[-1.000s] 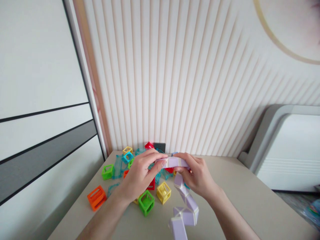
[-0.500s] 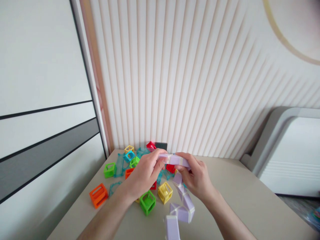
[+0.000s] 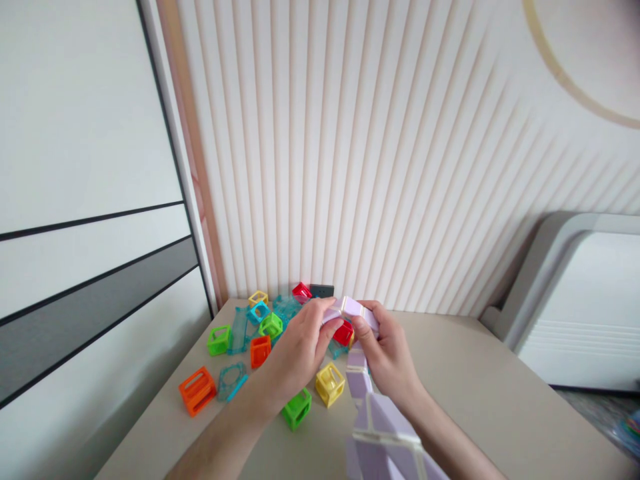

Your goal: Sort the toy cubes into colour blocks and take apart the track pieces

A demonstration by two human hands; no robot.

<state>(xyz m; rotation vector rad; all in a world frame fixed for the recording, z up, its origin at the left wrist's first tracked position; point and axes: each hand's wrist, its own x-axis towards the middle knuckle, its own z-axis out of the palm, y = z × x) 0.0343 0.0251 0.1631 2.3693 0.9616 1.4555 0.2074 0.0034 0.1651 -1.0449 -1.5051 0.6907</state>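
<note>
A lilac-and-white snake puzzle (image 3: 353, 307), made of linked wedge segments, is held up over the table between both hands. My left hand (image 3: 304, 337) is closed on one end, thumb below and fingers on top. My right hand (image 3: 385, 343) pinches the chain a few segments along, its thumb against the near face. From there the rest of the puzzle hangs down in a twisted run towards the bottom of the view, where large segments appear close to the camera. Part of the chain is hidden behind my right fingers.
Hollow cubes lie left and behind my hands: orange (image 3: 198, 391), green (image 3: 297, 408), yellow (image 3: 330, 385) and red (image 3: 343, 333). Clear teal pieces (image 3: 239, 330) lie among them. A black box (image 3: 321, 291) stands against the ribbed wall (image 3: 350, 167). The beige tabletop (image 3: 465, 373) extends right.
The held part has gone from nearly straight to bent in an arch between my hands. The hanging run has swung right and nearer the camera. My left hand has shifted slightly right.
</note>
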